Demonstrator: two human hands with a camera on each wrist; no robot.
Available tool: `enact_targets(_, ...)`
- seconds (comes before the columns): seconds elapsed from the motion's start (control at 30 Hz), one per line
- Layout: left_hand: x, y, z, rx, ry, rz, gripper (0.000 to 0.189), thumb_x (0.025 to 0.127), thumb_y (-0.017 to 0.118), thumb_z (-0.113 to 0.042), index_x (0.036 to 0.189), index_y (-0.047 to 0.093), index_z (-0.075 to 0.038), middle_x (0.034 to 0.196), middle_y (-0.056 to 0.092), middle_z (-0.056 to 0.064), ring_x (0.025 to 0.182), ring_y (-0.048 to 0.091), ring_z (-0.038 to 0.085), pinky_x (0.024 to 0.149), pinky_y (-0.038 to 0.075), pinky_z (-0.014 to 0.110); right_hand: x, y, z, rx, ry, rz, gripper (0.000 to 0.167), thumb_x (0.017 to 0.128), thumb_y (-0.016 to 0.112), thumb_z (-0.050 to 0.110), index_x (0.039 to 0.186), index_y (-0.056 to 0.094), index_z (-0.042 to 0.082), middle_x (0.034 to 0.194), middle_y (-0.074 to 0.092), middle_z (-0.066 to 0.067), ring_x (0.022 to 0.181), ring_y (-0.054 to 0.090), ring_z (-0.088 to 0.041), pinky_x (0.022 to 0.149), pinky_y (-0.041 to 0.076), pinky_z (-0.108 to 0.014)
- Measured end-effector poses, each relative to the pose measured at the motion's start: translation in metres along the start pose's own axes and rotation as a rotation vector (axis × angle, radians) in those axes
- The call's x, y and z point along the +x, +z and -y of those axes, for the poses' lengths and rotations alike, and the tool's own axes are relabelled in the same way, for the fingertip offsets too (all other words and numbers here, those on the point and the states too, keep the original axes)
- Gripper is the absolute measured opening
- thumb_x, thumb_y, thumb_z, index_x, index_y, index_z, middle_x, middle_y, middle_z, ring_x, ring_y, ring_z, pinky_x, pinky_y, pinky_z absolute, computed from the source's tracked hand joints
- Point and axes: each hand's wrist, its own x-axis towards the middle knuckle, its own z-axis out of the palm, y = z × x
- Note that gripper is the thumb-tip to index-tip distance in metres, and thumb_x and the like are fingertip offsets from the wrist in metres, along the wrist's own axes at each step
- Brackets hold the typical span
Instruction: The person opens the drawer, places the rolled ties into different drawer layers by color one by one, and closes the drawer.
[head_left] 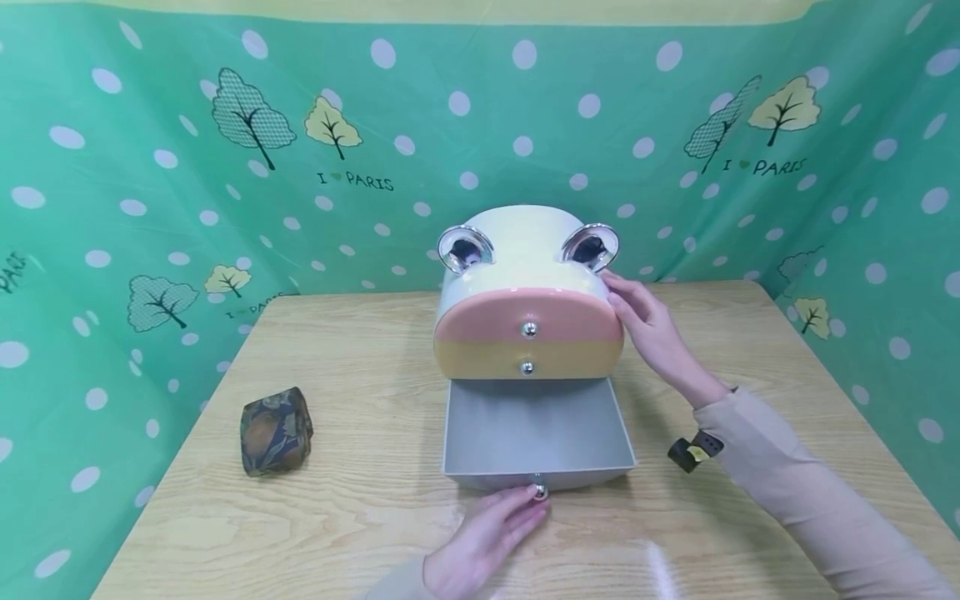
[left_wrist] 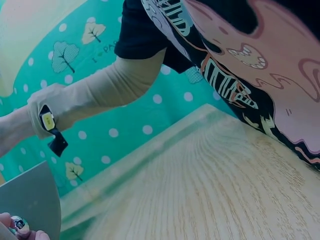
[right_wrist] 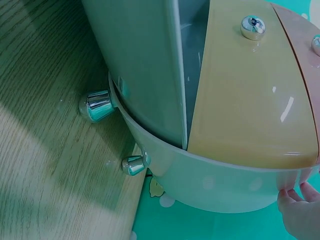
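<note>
A rounded white drawer box with two silver-rimmed eyes stands at the back middle of the table. Its grey bottom drawer is pulled far out and holds nothing. At the drawer's front, my left hand pinches the round silver knob; fingertips also show around that knob in the left wrist view. The pink drawer front and yellow drawer front above sit closed. My right hand rests its fingertips on the box's right side, just below one eye.
A folded dark floral cloth item lies on the left of the wooden table. Green dotted curtains enclose the back and sides. Silver feet hold the box off the tabletop.
</note>
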Motion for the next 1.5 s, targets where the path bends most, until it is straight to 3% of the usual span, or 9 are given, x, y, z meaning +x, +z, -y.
enact_targets(0.4, 0.000, -0.001, 0.002, 0.000, -0.004, 0.008, 0.013, 0.087, 0.052, -0.006, 0.098, 0.055, 0.001, 0.094, 0.061, 0.007, 0.097, 0.058, 0.022, 0.094, 0.042, 0.032, 0.000, 0.001, 0.000, -0.015, 0.000, -0.007, 0.044, 0.094, 0.042, 0.029, 0.129, 0.040, 0.003, 0.140, 0.033, -0.006, 0.128, 0.029, -0.021, 0.105, 0.026, -0.040)
enact_targets(0.93, -0.004, -0.009, 0.000, 0.024, -0.054, 0.050, 0.018, 0.087, 0.053, -0.010, 0.102, 0.052, 0.001, 0.104, 0.059, 0.014, 0.104, 0.054, 0.029, 0.095, 0.040, 0.040, 0.000, 0.001, -0.001, -0.021, -0.007, -0.011, 0.043, 0.094, 0.042, 0.029, 0.129, 0.041, 0.004, 0.140, 0.034, -0.006, 0.128, 0.029, -0.021, 0.105, 0.026, -0.039)
enact_targets(1.13, -0.008, -0.020, -0.004, 0.089, -0.097, 0.039, 0.021, 0.087, 0.053, -0.015, 0.102, 0.051, 0.000, 0.104, 0.056, 0.012, 0.097, 0.056, 0.024, 0.094, 0.042, 0.039, 0.000, 0.000, 0.000, -0.023, -0.004, -0.013, 0.043, 0.094, 0.043, 0.029, 0.129, 0.040, 0.003, 0.140, 0.034, -0.006, 0.128, 0.029, -0.020, 0.105, 0.026, -0.038)
enact_targets(1.5, -0.023, -0.048, -0.022, 0.112, -0.116, 0.059, 0.019, 0.089, 0.048, -0.016, 0.101, 0.050, -0.001, 0.101, 0.055, 0.010, 0.093, 0.056, 0.020, 0.092, 0.043, 0.038, -0.001, 0.001, 0.002, 0.009, 0.000, -0.005, 0.040, 0.094, 0.042, 0.022, 0.129, 0.040, 0.002, 0.140, 0.032, -0.007, 0.129, 0.027, -0.022, 0.106, 0.025, -0.040)
